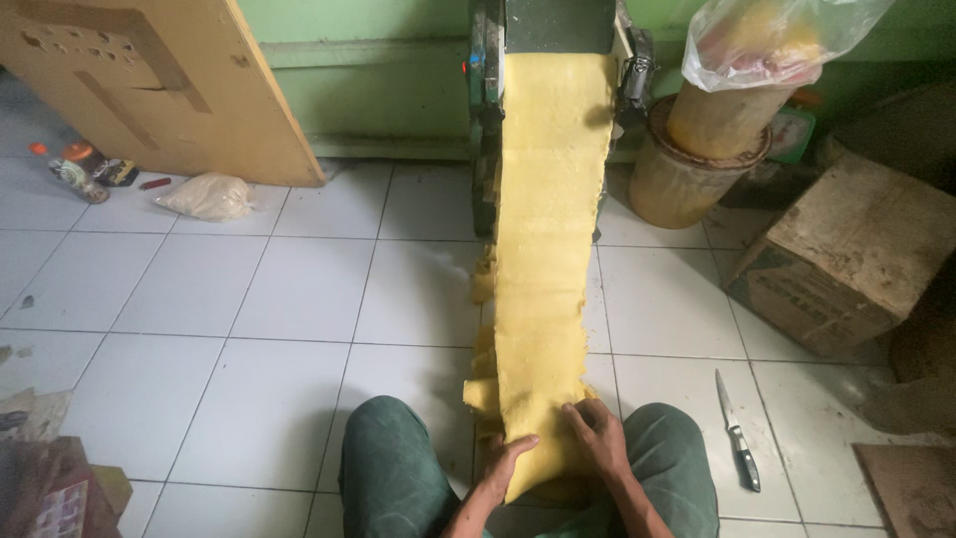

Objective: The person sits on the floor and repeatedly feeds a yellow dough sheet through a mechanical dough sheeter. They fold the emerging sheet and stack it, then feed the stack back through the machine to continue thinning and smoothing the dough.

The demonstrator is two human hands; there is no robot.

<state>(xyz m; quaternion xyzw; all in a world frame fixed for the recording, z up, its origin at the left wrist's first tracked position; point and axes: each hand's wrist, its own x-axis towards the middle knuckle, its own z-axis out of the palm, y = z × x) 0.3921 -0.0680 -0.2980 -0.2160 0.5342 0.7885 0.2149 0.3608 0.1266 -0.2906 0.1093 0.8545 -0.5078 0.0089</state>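
A long yellow dough sheet (546,249) hangs down from a green rolling machine (518,30) at the wall and runs toward me over the white tiled floor (249,329). My left hand (506,460) holds the sheet's near end from below on its left edge. My right hand (597,430) rests flat on top of the sheet at its right edge. Both hands sit between my knees in green trousers (393,468). Folded dough bunches under the sheet's left side.
A knife (737,433) lies on the tiles to my right. A cardboard box (846,254), a brown bucket (687,174) with a plastic-bagged bundle, a wooden board (159,80), a small filled bag (209,194) and bottles (75,171) stand around.
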